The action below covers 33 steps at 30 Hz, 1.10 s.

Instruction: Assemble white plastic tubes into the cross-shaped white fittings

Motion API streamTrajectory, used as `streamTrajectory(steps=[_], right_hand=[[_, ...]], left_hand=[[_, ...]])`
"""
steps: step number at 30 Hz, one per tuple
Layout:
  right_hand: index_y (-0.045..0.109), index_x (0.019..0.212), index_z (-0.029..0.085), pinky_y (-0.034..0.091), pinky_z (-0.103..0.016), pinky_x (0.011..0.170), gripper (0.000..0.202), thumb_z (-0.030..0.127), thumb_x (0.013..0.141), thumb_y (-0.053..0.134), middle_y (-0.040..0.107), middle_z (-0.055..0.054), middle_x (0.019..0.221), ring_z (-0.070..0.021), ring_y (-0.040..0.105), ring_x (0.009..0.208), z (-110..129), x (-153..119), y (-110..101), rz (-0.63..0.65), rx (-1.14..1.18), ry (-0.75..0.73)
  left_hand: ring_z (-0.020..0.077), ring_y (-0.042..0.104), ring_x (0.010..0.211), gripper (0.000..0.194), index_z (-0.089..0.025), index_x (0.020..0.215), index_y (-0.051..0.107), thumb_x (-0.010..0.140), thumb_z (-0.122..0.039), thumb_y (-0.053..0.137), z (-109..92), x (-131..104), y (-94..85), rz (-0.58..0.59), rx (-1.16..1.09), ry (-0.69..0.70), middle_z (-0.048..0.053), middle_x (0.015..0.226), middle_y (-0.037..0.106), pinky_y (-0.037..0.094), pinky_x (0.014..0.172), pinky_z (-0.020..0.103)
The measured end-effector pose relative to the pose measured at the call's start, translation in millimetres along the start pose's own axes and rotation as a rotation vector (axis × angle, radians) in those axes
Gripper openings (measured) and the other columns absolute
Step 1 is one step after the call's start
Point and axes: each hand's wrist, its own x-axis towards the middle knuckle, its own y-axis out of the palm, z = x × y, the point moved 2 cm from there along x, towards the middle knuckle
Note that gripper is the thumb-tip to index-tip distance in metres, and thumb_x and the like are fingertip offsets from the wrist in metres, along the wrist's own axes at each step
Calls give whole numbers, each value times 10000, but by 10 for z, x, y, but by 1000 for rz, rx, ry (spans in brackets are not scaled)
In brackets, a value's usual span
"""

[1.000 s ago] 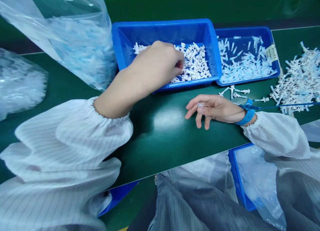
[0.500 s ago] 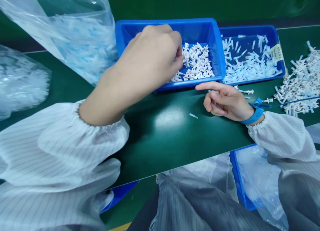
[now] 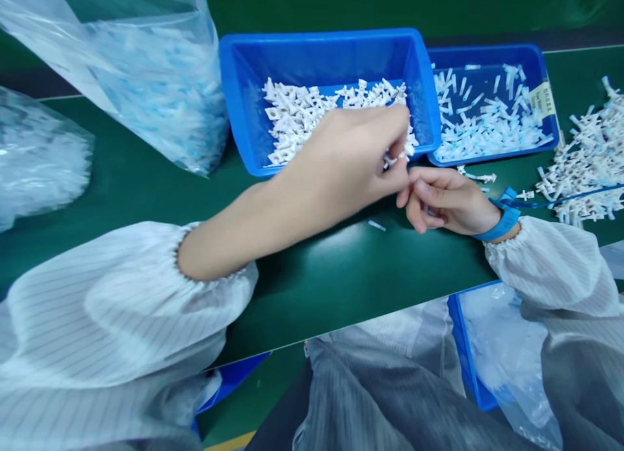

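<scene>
My left hand (image 3: 351, 152) is closed in a pinch on small white plastic parts, beside the front right corner of a blue bin (image 3: 322, 45) of white parts (image 3: 292, 116). Its fingertips meet those of my right hand (image 3: 451, 201), which wears a blue wristband (image 3: 500, 223). The right fingers are curled together; a pale sliver shows between them, too small to name. A small pale tube (image 3: 377, 225) lies on the green table (image 3: 341, 288) below the hands.
A shallower blue tray (image 3: 487, 52) of blue-tipped tubes stands behind my right hand. Joined white pieces (image 3: 595, 158) are heaped at the far right. Two clear bags (image 3: 160, 80) of parts stand at the left. Below the table edge is a blue bin (image 3: 463, 347) with plastic bags.
My left hand has come out of the blue bin, moving right and down to my right hand with white parts in its pinch. My right index finger, stretched out before, is now bent.
</scene>
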Motion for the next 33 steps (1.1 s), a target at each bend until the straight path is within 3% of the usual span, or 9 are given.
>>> streamTrajectory(steps=[6,9,12,16,19,21,26,33], right_hand=[[572,889,123,194,-194,391,352,469,903,636,634,16,598,-27,324,405,-28,0,1,59,-2,31],[585,887,120,209,-197,405,352,468,904,636,632,17,593,-29,323,419,-38,-5,1,78,-29,45],[598,891,113,215,-201,413,339,450,909,636,630,15,592,-31,317,428,-43,-11,1,89,-38,47],[627,929,99,211,-206,418,320,420,929,616,629,11,600,-31,317,438,-38,-16,-3,101,-48,33],[649,958,95,211,-214,421,345,436,933,604,624,10,592,-34,312,437,-31,-31,-18,88,-78,14],[660,958,103,211,-217,422,366,464,920,611,617,13,578,-37,322,429,-25,-48,-36,61,-105,-11],[662,915,122,183,-216,399,375,495,879,648,586,30,541,-35,311,395,-16,-74,-67,-7,-143,-46],[631,884,103,217,-209,407,375,477,913,613,606,16,561,-31,301,416,-58,-24,-32,62,-138,-69]], left_hand=[[116,616,692,157,-148,914,613,771,-90,645,284,99,-157,-85,173,-271,1,802,674,435,710,261],[158,681,839,340,-122,1097,633,771,-84,721,416,116,-168,-34,167,-308,40,993,727,488,843,291],[208,693,991,404,-140,1162,661,773,-49,719,440,113,-173,-30,170,-279,36,1048,743,486,949,327],[153,670,810,215,-147,1018,733,804,-126,729,289,82,-220,-90,163,-192,29,994,747,488,832,300],[102,597,667,103,-161,913,709,832,-221,731,115,26,-222,-111,13,-63,12,908,730,459,689,289],[106,599,654,124,-176,873,675,837,-279,733,26,-23,-172,-87,-196,-23,19,881,710,457,615,284],[126,660,631,270,-189,825,619,827,-436,729,-20,-144,86,62,-708,-123,43,891,674,546,544,289],[113,650,668,380,-180,847,626,857,-560,640,70,-324,253,53,-696,-126,63,927,633,539,568,246]])
